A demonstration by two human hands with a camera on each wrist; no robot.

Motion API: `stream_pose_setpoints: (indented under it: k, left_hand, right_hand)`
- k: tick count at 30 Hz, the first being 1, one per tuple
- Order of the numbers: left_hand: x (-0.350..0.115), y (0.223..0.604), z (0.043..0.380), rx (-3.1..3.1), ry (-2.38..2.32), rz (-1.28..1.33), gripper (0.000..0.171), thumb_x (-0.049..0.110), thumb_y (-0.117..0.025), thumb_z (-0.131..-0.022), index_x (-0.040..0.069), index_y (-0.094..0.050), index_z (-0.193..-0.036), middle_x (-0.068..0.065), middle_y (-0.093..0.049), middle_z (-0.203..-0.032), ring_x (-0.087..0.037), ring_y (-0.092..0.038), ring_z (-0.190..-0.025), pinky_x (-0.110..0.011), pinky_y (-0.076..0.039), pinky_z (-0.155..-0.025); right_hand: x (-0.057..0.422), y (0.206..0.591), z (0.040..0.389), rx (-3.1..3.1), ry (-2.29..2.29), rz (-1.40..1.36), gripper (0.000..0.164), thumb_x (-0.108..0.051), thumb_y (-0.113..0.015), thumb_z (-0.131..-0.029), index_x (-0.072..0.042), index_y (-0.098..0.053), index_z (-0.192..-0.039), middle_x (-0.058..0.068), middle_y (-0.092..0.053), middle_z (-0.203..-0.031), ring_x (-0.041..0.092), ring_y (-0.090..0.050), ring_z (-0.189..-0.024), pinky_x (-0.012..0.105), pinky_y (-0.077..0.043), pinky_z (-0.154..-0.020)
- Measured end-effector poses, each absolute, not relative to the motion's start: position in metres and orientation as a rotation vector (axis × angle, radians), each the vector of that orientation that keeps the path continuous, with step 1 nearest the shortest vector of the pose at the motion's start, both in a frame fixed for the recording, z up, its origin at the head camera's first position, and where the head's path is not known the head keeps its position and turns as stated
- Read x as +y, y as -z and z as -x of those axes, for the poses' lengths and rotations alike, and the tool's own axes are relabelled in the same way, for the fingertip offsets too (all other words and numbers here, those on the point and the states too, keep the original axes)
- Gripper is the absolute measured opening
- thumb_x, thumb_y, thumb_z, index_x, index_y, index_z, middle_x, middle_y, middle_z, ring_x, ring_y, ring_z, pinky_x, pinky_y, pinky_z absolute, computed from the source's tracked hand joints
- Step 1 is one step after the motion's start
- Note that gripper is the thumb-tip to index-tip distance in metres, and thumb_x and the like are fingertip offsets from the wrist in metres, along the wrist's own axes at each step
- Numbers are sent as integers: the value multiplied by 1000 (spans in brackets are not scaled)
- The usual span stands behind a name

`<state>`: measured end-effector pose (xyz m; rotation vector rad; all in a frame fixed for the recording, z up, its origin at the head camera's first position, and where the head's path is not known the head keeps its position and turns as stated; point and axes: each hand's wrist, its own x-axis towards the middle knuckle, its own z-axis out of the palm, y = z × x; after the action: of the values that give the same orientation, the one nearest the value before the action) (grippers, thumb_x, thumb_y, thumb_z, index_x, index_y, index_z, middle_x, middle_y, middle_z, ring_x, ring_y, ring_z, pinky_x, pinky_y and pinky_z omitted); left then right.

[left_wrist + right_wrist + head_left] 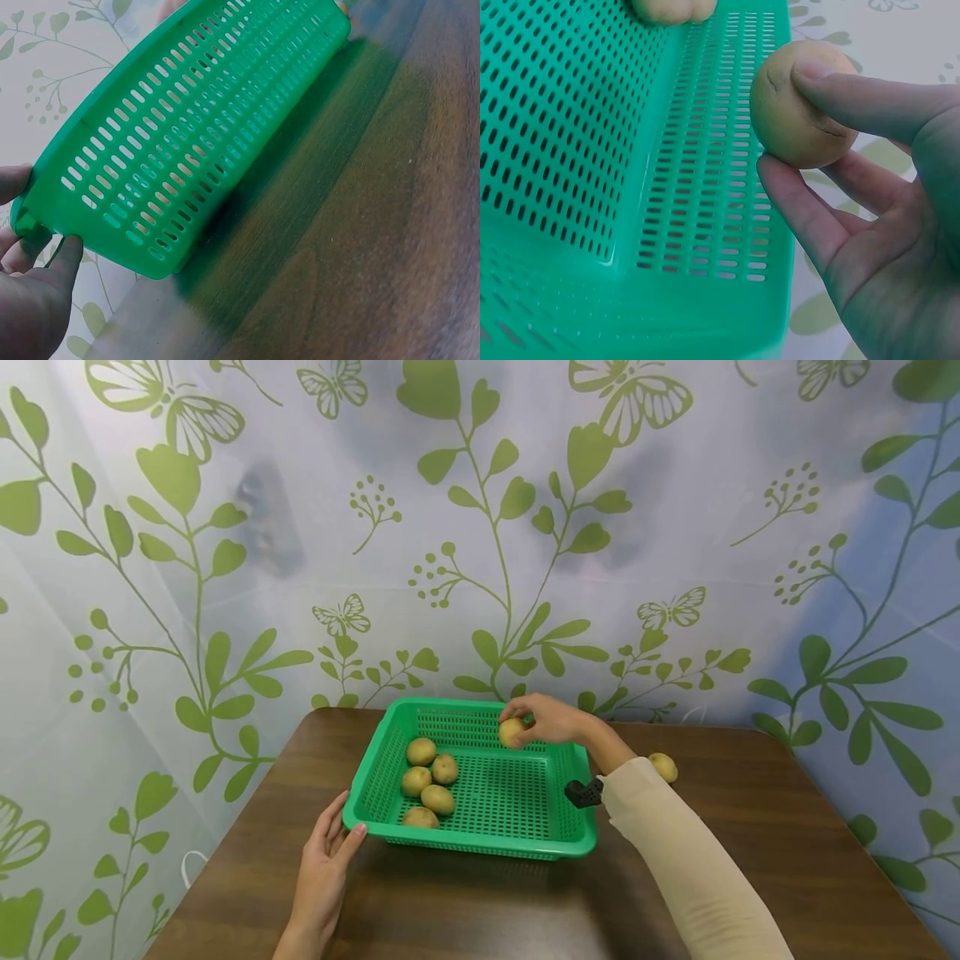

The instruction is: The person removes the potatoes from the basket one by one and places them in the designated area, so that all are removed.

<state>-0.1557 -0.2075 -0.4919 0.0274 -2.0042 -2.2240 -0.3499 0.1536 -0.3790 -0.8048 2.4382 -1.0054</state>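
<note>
A green plastic basket (495,846) with slotted walls stands on the table. My left hand (324,868) grips its near left corner; in the left wrist view, the thumb and fingers (66,259) are around the rim. Over the basket's far side, my right hand (551,720) pinches a potato (512,732) between thumb and fingers. That potato (799,105) shows a cracked patch of skin in the right wrist view, near the slotted wall. Several potatoes (438,800) lie in the left half of the basket.
One more potato (663,767) lies on the brown wooden table (750,827), right of the basket and partly behind the right sleeve (675,843). A black device (583,793) is worn at the right wrist. Behind the table hangs a leaf-patterned curtain (300,527).
</note>
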Motion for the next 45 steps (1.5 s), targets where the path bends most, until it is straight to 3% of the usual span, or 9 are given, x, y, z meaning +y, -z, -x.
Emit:
stream_pose_setpoints:
  k: [38, 45]
  left_hand:
    - [-205, 487, 155, -2034, 2215, -51, 67, 20, -64, -106, 11, -30, -163, -12, -33, -162, -27, -36, -146, -15, -43, -101]
    - [-205, 489, 155, -2035, 2207, -63, 66, 19, -63, -106, 12, -30, -163, -13, -34, -161, -26, -38, -143, -15, -43, -100]
  right_hand:
    - [219, 367, 334, 2485, 963, 911, 38, -9, -74, -98, -4, -62, -133, 18, -61, -131, 39, -57, -122, 47, -53, -97]
    - [234, 367, 328, 2506, 980, 863, 36, -8, -73, -98, -6, -61, -132, 13, -60, -130, 37, -56, -124, 53, -47, -104]
